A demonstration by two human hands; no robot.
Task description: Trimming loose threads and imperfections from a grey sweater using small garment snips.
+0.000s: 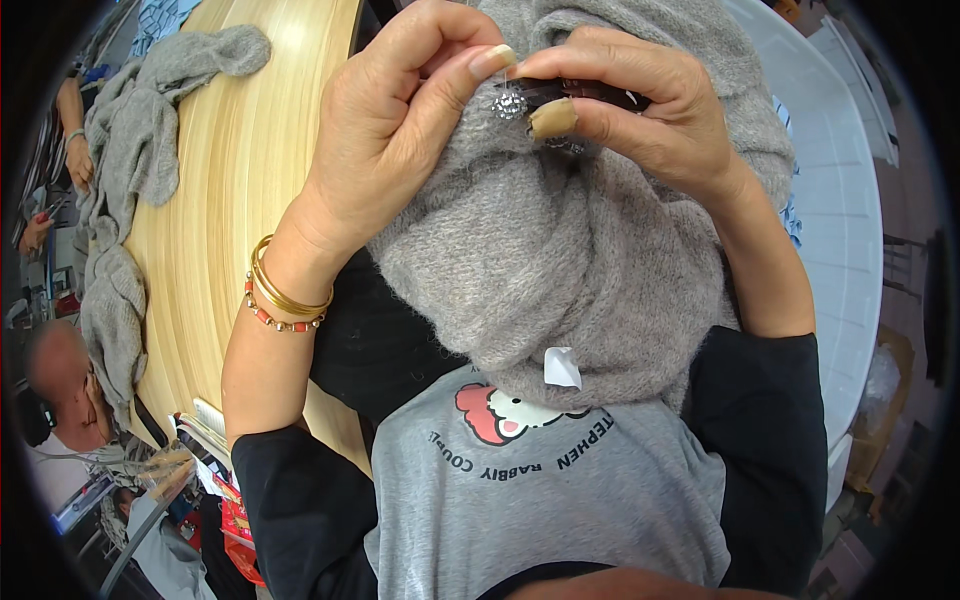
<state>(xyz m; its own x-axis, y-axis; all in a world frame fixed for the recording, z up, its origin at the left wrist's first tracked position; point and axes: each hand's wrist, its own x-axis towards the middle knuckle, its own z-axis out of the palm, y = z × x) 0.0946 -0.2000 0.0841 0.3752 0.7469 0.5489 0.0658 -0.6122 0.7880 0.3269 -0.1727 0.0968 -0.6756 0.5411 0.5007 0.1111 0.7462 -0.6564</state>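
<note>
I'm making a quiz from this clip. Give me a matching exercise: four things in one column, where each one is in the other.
1. sparkly bead
2. white label
3. bangles
4. second grey knit

a. on the left wrist
b. lying on the wooden table
c. between the fingertips of both hands
d. at the lower edge of the held grey knit

Pairs: 1-c, 2-d, 3-a, 4-b

We wear a grey cotton top [560,500] with a pink-and-white cartoon print [492,415] and curved dark lettering on the chest. Its long black sleeves [770,440] are pushed up past our elbows. Thin gold bangles [285,290] and a coral-and-white beaded bracelet [272,317] circle our left wrist.
</note>
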